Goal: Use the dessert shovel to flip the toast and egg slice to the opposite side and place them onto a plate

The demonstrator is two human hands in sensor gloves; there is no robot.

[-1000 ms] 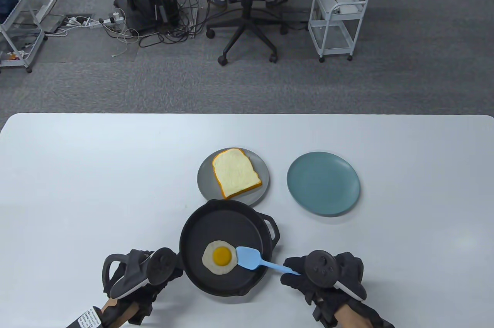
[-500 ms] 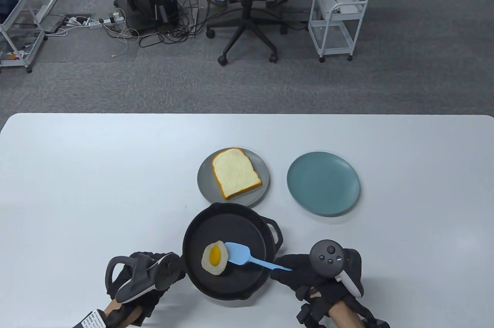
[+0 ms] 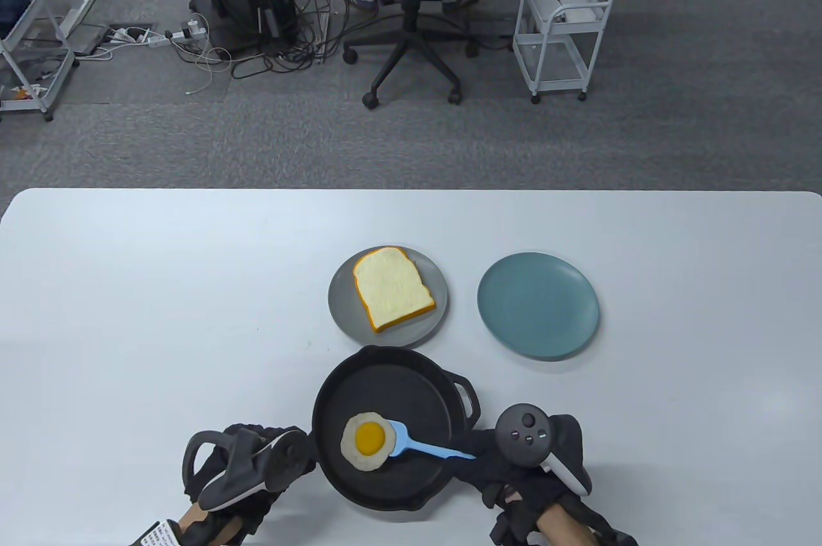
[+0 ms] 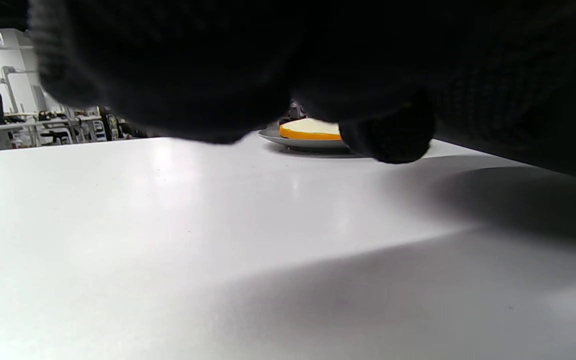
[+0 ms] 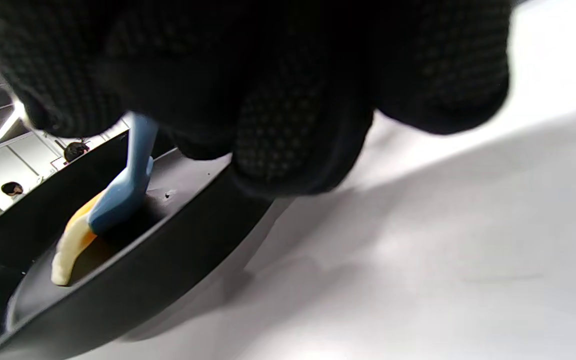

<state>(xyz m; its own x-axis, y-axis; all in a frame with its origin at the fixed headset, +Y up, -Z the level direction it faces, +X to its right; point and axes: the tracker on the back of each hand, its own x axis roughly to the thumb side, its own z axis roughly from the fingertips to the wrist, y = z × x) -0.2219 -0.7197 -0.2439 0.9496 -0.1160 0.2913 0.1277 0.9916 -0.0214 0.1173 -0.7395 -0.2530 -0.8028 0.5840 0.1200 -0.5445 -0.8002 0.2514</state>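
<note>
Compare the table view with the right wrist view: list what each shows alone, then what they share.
Table view only: the beige toast slice on the round grey plate, the bare round teal plate, and the left hand by the pan.

Right wrist view only: the egg's edge tilted up on the blade.

Both: the black cast-iron pan, fried egg slice, blue dessert shovel and right hand.

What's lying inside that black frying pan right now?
Inside the black frying pan lies a fried egg slice, yolk up. The blue dessert shovel, held by the right hand, has its blade tucked under the egg's edge, so the blade tip is hidden.
</note>
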